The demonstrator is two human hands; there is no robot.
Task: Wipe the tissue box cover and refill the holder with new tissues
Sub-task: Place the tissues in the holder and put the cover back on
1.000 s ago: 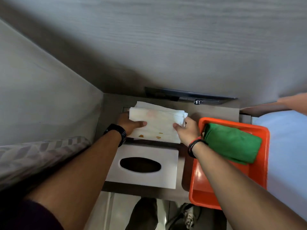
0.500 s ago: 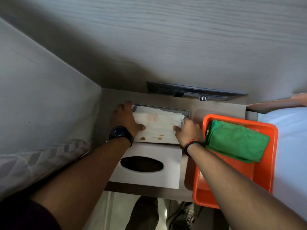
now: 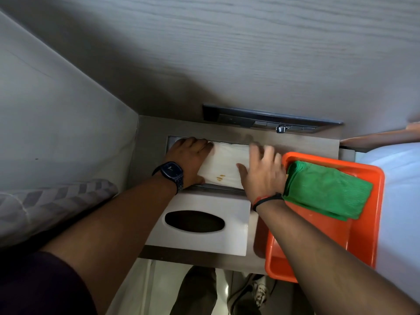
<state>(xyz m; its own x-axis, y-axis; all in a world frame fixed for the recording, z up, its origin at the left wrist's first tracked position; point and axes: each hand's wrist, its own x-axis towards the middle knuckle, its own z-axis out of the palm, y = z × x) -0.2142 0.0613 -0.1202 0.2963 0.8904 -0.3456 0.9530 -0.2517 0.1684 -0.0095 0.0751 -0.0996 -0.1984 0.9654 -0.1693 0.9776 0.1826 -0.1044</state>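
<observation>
Both hands, left (image 3: 189, 159) and right (image 3: 263, 173), press flat on the tissue stack (image 3: 225, 165) in the recessed holder (image 3: 173, 140).

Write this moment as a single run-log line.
step: seating tissue stack in recessed holder | left hand: pressing stack | right hand: open over stack | cover: off

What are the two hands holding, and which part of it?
Neither hand grips anything. The left hand presses flat on the left end of the white tissue stack in the recessed holder; the right hand rests open over its right end.
</observation>
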